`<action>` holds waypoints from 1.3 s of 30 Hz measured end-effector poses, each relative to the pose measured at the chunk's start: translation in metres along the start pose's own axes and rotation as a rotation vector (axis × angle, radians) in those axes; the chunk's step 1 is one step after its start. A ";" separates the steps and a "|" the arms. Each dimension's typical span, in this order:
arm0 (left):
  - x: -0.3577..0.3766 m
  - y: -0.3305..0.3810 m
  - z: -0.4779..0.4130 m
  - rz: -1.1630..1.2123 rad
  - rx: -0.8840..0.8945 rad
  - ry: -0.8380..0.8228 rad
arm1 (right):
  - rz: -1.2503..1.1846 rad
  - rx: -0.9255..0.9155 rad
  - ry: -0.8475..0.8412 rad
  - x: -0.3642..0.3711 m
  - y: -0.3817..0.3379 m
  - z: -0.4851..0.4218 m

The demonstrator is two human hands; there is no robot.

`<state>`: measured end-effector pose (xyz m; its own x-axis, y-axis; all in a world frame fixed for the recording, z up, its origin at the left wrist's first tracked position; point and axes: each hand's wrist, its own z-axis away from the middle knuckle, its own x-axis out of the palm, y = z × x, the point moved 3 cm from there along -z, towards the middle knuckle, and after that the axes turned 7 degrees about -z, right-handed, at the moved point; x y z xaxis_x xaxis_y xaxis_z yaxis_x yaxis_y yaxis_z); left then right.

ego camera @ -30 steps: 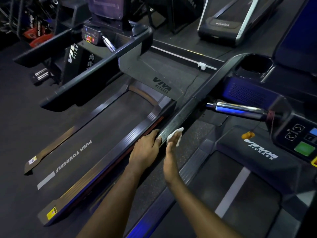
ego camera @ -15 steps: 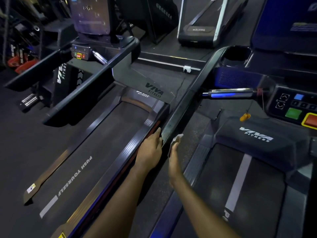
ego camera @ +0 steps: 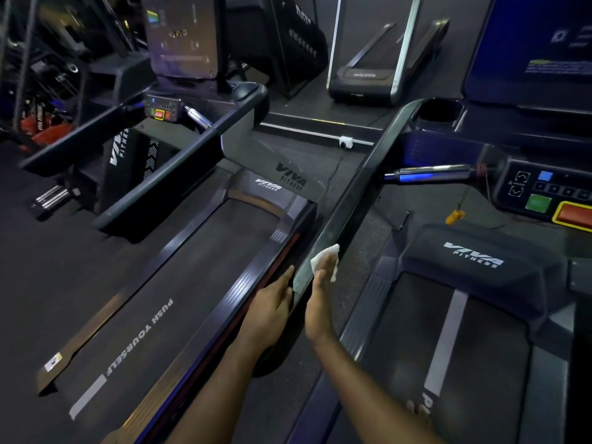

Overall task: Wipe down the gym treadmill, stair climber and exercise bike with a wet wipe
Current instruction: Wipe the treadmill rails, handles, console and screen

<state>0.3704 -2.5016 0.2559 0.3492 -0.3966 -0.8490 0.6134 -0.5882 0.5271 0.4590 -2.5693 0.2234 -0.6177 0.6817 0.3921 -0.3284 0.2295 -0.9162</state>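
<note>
Since half a second ago my right hand (ego camera: 320, 302) has slid a little up the rail. The crumpled white wet wipe (ego camera: 326, 256), then almost hidden edge-on behind my fingers, now shows spread out past my fingertips. My left hand (ego camera: 272, 307) has barely shifted, and my view has tipped up to take in more of the consoles.

The wipe lies on the lower end of the long dark glossy handrail (ego camera: 358, 193) of the black treadmill (ego camera: 474, 248) on my right. My right hand presses it there with straight, flat fingers, not curled round it. My left hand is open too, fingers straight and resting against the left face of the rail's lower end, holding nothing.

I judge the job to be in its early part. This end of the rail has a wet-looking sheen, so it seems covered. The long run of rail up towards the round black cup holder (ego camera: 440, 112) is still to do. So are the control panel with its green and red buttons (ego camera: 544, 193), the chrome grip bar (ego camera: 432, 173) and the far side of the machine. The neighbouring black treadmill with white lettering on its belt (ego camera: 192, 283) lies just to the left. I cannot make out the stair climber or the exercise bike with any certainty, so I count both as left to wipe.
</note>
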 end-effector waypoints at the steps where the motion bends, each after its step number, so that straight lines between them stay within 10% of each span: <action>1: 0.000 0.000 0.001 0.008 0.006 -0.006 | -0.009 0.007 0.041 -0.002 -0.004 -0.010; 39: -0.001 -0.034 0.007 0.344 0.120 -0.244 | -0.039 0.100 0.118 0.047 0.023 0.108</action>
<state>0.3447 -2.4864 0.2388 0.3322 -0.7305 -0.5967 0.3986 -0.4646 0.7907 0.3453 -2.6073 0.2300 -0.5169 0.7518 0.4093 -0.4233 0.1911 -0.8856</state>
